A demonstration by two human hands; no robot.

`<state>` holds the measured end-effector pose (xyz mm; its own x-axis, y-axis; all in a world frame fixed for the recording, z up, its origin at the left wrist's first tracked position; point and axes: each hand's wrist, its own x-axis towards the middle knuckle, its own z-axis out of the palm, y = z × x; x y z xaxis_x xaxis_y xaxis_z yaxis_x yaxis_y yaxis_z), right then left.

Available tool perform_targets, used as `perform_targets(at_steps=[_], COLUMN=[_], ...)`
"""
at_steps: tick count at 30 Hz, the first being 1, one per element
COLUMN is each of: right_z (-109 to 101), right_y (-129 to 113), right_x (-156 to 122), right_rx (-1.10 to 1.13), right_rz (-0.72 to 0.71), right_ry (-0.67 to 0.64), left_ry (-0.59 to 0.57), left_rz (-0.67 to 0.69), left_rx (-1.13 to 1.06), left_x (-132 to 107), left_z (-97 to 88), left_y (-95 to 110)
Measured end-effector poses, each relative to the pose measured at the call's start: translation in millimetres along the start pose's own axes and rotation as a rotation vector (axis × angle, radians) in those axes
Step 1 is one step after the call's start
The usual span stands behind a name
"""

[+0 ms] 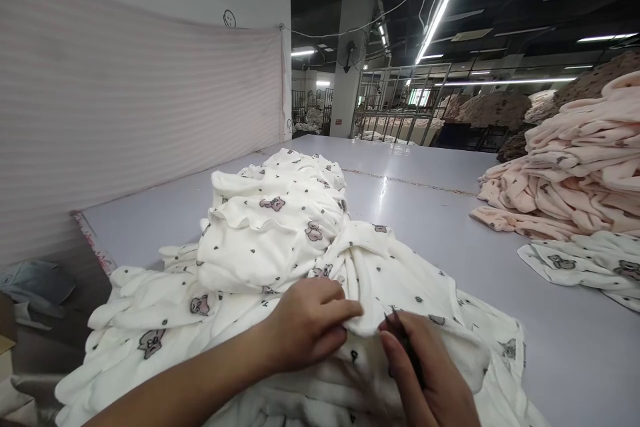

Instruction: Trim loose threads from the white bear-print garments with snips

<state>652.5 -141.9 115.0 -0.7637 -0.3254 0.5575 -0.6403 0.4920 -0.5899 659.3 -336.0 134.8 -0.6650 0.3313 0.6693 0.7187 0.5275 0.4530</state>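
Note:
A heap of white plush garments (260, 257) printed with grey-mauve bears lies in front of me. My left hand (313, 323) pinches the edge of the top garment (400, 280), its fingers closed on the cloth. Just to the right, my right hand (425, 367) is closed around small dark thread snips (404, 340). Their two points show slightly apart, close to the garment edge between my hands. The rest of the snips is hidden in my palm.
A pale table (415, 197) extends under and beyond the heap. Pink plush garments (575, 173) are piled high at the right, with a white printed piece (575, 263) in front. A pinkish cloth screen (150, 80) borders the left side. Metal racks (400, 103) stand behind.

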Motion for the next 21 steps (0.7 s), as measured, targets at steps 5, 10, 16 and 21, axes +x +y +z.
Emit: perform_targets(at_steps=[5,10,16,21], right_z=[-26,-34,-29,1], right_y=[32,48,37,12], right_x=[14,17,7,-12], right_rx=[-0.291,-0.332,-0.241,-0.137], right_rz=[-0.026,-0.034,-0.142,-0.298], right_ry=[-0.145,-0.170,0.027,0.111], left_ry=[-0.008,-0.120,-0.378,-0.448], left_rz=[-0.233,-0.337,-0.367,-0.085], left_rx=[-0.269,-0.392,-0.286,-0.009], left_x=[7,9,30,32], left_z=[-62.6,-98.2,-73.8,-26.0], left_y=[-26,-66,-29,11])
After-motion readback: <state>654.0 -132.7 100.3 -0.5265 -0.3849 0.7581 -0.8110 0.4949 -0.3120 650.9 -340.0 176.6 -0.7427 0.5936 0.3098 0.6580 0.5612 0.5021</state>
